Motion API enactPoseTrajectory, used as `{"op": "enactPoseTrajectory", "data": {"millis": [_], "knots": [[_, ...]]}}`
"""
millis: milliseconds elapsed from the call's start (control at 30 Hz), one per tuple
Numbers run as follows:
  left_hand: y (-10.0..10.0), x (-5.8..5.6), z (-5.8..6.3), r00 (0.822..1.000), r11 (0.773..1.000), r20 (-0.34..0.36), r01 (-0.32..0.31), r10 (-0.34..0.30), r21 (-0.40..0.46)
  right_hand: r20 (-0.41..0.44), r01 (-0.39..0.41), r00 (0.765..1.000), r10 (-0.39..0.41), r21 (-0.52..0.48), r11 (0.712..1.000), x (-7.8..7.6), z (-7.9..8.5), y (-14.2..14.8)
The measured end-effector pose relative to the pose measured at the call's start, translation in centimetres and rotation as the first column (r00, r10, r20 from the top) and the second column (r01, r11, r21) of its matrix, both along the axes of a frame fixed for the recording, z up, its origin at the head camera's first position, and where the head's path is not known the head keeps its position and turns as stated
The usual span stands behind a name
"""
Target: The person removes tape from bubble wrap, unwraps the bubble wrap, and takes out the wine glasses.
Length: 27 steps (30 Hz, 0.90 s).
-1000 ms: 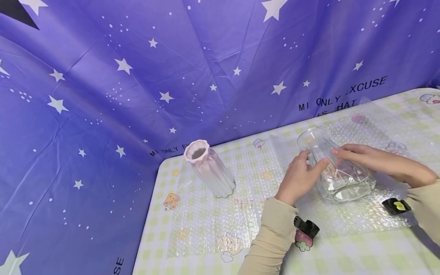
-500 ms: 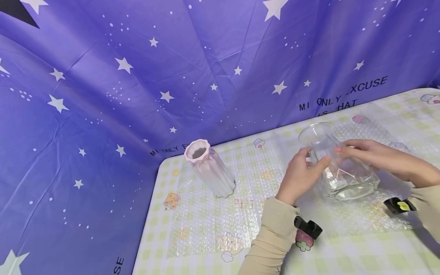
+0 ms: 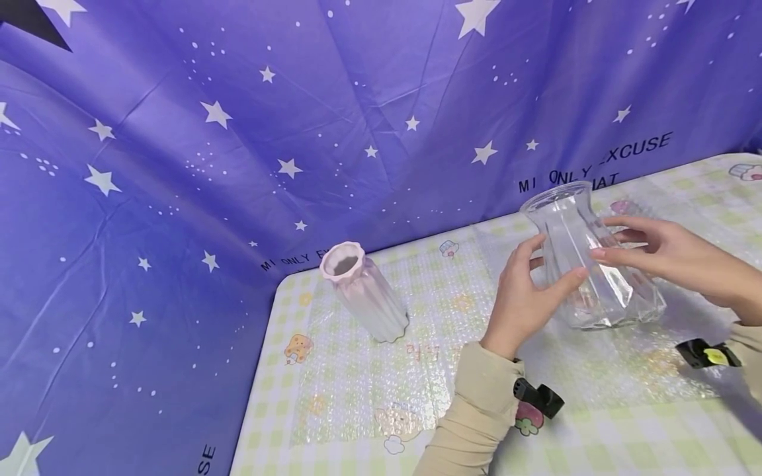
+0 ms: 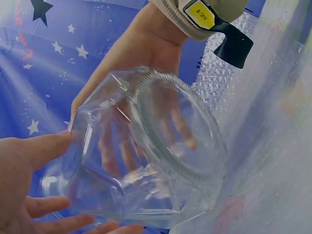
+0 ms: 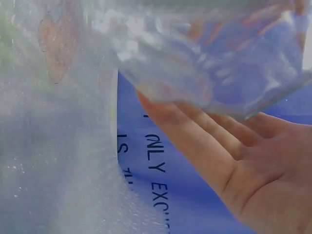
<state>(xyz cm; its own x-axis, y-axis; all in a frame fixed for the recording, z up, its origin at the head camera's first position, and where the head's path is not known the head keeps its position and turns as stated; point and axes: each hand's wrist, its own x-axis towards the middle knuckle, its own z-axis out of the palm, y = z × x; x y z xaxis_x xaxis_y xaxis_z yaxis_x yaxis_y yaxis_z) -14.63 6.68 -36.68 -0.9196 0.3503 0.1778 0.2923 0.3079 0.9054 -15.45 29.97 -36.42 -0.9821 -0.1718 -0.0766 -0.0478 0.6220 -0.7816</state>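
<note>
A clear glass vase [image 3: 565, 221] with a faceted lower part is held between both hands, its rim tilted toward the back left. My left hand [image 3: 526, 297] grips the vase's left side, the thumb across its front. From the right, my right hand [image 3: 669, 254] holds the other side, its thumb also in front. The vase's thick round base [image 4: 219, 141] faces the left wrist view. In the right wrist view, the fingers [image 5: 209, 146] of the right hand run behind the glass. A ribbed pink-and-white vase [image 3: 375, 304] stands on the left part of the table.
Bubble wrap [image 3: 351, 403] lies under the ribbed vase, and another sheet [image 3: 619, 377] lies below the glass one. A checked tablecloth [image 3: 601, 443] covers the table. Behind its far edge hangs a purple-blue curtain [image 3: 333, 119] with white stars.
Both hands have raised the glass vase and shifted it slightly right. Its base has turned down out of the head view. The ribbed vase has stayed where it was.
</note>
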Motion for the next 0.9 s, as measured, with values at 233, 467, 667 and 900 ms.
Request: {"op": "enactPoseTrajectory", "data": {"millis": [233,467,667,900], "knots": [[0.27,-0.19,-0.15,0.993,0.997,-0.115,0.004,0.005,0.075,-0.167,0.042,0.984,-0.056,-0.086,0.995,0.41,-0.03,-0.26],[0.52,-0.27,-0.29,0.975,0.995,-0.221,-0.001,0.023,0.101,-0.263,0.070,0.959,-0.107,-0.146,0.987,0.78,0.22,-0.54],[0.62,-0.16,-0.43,0.964,0.994,-0.264,0.010,0.020,0.111,-0.294,0.079,0.948,-0.123,-0.157,0.984,1.01,0.38,-0.73],[0.72,-0.33,-0.66,0.957,0.991,-0.289,0.006,0.034,0.136,-0.344,0.059,0.932,-0.115,-0.168,0.984,0.76,0.06,-0.91]]}}
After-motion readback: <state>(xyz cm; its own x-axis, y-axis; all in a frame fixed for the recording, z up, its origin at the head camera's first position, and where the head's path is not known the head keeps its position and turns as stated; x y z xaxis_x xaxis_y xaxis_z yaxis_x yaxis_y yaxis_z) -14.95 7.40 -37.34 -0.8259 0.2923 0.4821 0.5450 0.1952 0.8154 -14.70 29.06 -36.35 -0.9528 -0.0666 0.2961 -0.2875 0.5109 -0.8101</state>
